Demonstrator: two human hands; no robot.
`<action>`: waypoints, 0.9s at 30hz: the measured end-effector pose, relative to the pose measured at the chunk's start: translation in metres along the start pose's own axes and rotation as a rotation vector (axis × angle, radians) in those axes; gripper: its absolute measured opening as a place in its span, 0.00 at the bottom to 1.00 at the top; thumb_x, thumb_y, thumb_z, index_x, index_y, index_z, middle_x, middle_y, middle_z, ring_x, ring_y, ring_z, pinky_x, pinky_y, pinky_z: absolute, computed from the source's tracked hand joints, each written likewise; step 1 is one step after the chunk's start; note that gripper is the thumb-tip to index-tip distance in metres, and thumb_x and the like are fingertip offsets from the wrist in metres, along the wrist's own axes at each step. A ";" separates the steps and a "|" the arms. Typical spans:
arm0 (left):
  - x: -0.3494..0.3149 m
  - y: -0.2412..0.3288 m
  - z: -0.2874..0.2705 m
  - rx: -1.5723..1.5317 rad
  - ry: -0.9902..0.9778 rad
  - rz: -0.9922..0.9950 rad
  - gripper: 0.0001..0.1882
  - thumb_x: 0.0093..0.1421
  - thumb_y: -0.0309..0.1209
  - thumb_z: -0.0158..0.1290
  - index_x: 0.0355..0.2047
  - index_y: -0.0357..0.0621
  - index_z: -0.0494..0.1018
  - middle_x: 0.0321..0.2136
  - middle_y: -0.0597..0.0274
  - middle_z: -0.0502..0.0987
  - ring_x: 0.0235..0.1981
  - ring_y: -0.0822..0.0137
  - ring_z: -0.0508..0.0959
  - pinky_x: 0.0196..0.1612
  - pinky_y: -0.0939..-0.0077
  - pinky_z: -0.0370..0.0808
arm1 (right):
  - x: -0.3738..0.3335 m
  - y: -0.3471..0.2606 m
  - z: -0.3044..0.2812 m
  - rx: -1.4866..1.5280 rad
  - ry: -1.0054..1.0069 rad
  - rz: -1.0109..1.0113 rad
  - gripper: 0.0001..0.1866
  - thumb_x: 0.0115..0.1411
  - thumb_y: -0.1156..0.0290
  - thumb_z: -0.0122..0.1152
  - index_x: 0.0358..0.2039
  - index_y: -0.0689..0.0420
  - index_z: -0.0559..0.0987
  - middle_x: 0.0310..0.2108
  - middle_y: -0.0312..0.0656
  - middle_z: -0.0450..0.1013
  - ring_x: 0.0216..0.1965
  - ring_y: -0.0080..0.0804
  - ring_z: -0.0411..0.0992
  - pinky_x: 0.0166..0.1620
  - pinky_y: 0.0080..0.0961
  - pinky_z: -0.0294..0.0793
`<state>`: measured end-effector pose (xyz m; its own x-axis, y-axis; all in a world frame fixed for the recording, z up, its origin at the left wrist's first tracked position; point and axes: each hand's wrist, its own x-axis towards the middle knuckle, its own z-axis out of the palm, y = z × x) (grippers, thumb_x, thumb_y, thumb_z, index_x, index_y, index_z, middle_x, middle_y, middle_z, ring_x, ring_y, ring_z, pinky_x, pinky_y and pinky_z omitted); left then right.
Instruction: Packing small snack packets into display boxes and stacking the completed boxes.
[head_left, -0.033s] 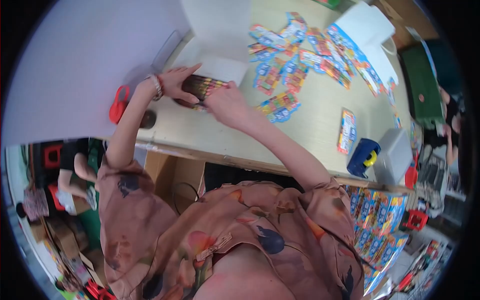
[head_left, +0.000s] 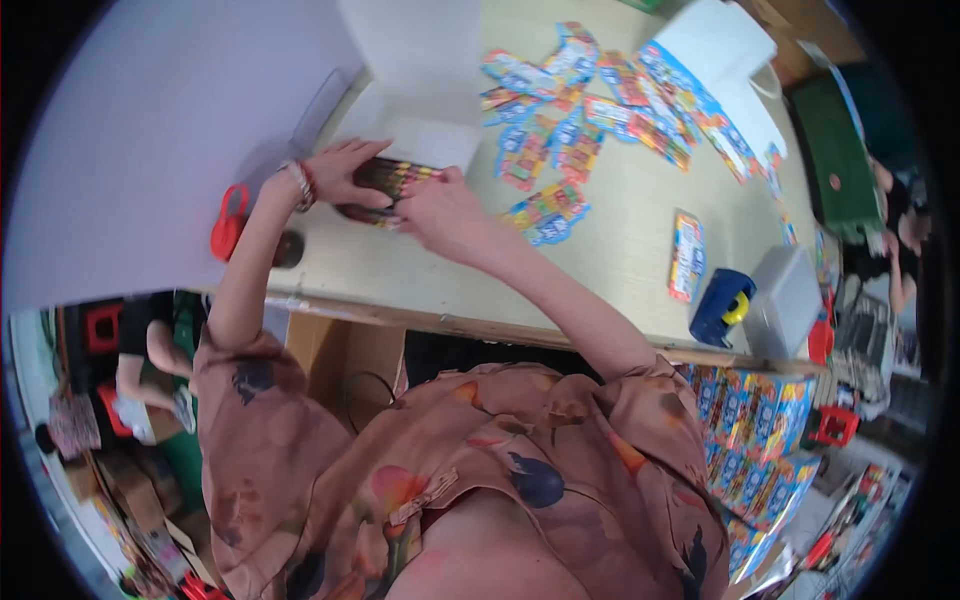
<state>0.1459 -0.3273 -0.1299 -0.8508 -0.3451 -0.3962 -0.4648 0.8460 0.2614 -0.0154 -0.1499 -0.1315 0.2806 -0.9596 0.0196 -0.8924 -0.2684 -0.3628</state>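
At the left part of the table, a row of dark, slim packs with yellow and red ends (head_left: 408,176) stands tightly side by side, apparently in an open white box (head_left: 430,142). My left hand (head_left: 348,175) lies along the left end of the row, its thumb and fingers stretched apart. On the right end my right hand (head_left: 440,212) presses, fingers curled in against the packs. Its fingertips are partly hidden, so what they pinch cannot be made out. Just right of the box lie loose blue, yellow and red printed packets (head_left: 548,212).
More packets (head_left: 575,75) spread across the far table beside a white display carton (head_left: 715,50). A blue tape dispenser (head_left: 722,308) and a grey box (head_left: 783,300) sit at the right edge. A red object (head_left: 230,225) and a dark round one (head_left: 289,248) stand left. Printed boxes (head_left: 755,420) are stacked below.
The whole view has shifted slightly, so the table things appear a little further left. Both hands stay at the row of packs, with hardly any change in their pose.
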 end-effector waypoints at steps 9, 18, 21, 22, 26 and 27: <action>-0.024 0.034 0.021 0.072 0.242 -0.079 0.38 0.63 0.52 0.45 0.66 0.47 0.48 0.63 0.51 0.57 0.66 0.51 0.52 0.66 0.60 0.48 | -0.155 0.082 -0.018 0.008 0.796 0.571 0.21 0.53 0.68 0.64 0.48 0.57 0.74 0.46 0.48 0.71 0.49 0.46 0.67 0.52 0.40 0.66; 0.013 0.194 0.072 -0.347 0.567 0.331 0.25 0.54 0.33 0.58 0.53 0.46 0.67 0.49 0.55 0.70 0.50 0.55 0.71 0.50 0.62 0.67 | -0.274 0.167 0.002 -0.061 0.265 1.269 0.45 0.51 0.52 0.65 0.62 0.63 0.56 0.52 0.60 0.63 0.50 0.56 0.65 0.47 0.45 0.72; 0.061 0.215 0.108 -0.325 0.620 0.108 0.32 0.52 0.38 0.61 0.55 0.41 0.62 0.48 0.50 0.68 0.51 0.52 0.67 0.51 0.58 0.64 | -0.246 0.151 0.005 -0.201 0.327 1.079 0.38 0.51 0.60 0.64 0.60 0.58 0.61 0.50 0.55 0.66 0.46 0.52 0.67 0.45 0.44 0.73; 0.078 0.217 0.109 -0.289 0.651 -0.022 0.35 0.50 0.39 0.63 0.55 0.40 0.61 0.48 0.49 0.67 0.51 0.51 0.67 0.51 0.57 0.64 | -0.238 0.154 0.006 -0.165 0.372 1.042 0.36 0.51 0.62 0.62 0.59 0.58 0.62 0.49 0.56 0.67 0.45 0.52 0.67 0.45 0.44 0.73; 0.111 0.214 0.106 -0.232 0.546 -0.231 0.38 0.40 0.41 0.69 0.48 0.41 0.64 0.43 0.52 0.68 0.50 0.51 0.66 0.51 0.55 0.62 | -0.209 0.151 -0.014 0.079 0.467 1.058 0.20 0.57 0.70 0.55 0.51 0.59 0.71 0.33 0.56 0.75 0.34 0.50 0.73 0.38 0.40 0.74; 0.114 0.215 0.105 -0.231 0.544 -0.227 0.38 0.40 0.41 0.69 0.48 0.41 0.64 0.43 0.52 0.68 0.50 0.51 0.66 0.51 0.55 0.62 | -0.210 0.150 -0.019 0.217 0.511 1.090 0.16 0.59 0.72 0.53 0.48 0.61 0.73 0.29 0.55 0.75 0.30 0.50 0.74 0.36 0.40 0.74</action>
<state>-0.0248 -0.1422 -0.2117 -0.6993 -0.7145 0.0239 -0.6378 0.6386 0.4307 -0.2144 0.0095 -0.1722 -0.7918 -0.6091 -0.0455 -0.4824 0.6694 -0.5650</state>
